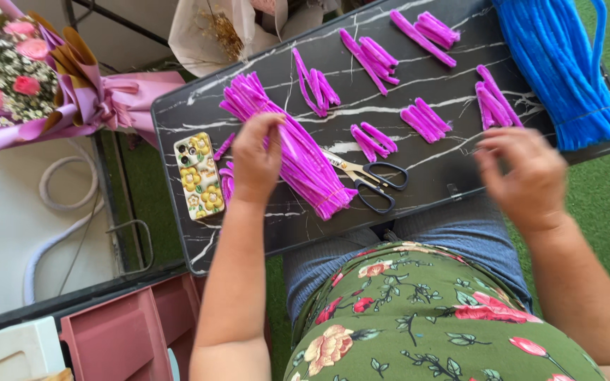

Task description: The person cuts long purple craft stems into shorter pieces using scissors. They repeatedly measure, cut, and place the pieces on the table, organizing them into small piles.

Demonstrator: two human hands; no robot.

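Note:
My left hand (254, 161) rests on a long bundle of magenta pipe cleaners (298, 152) lying on the black marbled tray (432, 166), its fingers pinching at the stems. My right hand (524, 173) hovers over the tray's right side with fingers curled and apart, holding nothing I can see. Black-handled scissors (368, 176) lie between the two hands. Several small bunches of short folded magenta pieces (425, 120) are spread across the tray's far side. A thick bundle of blue pipe cleaners (566, 70) lies at the right end.
A phone in a yellow flower case (199, 176) lies on the tray's left end. A pink-wrapped flower bouquet (30, 77) sits at the left. Pink plastic bins (128, 331) stand below left. Green turf (605, 190) covers the floor.

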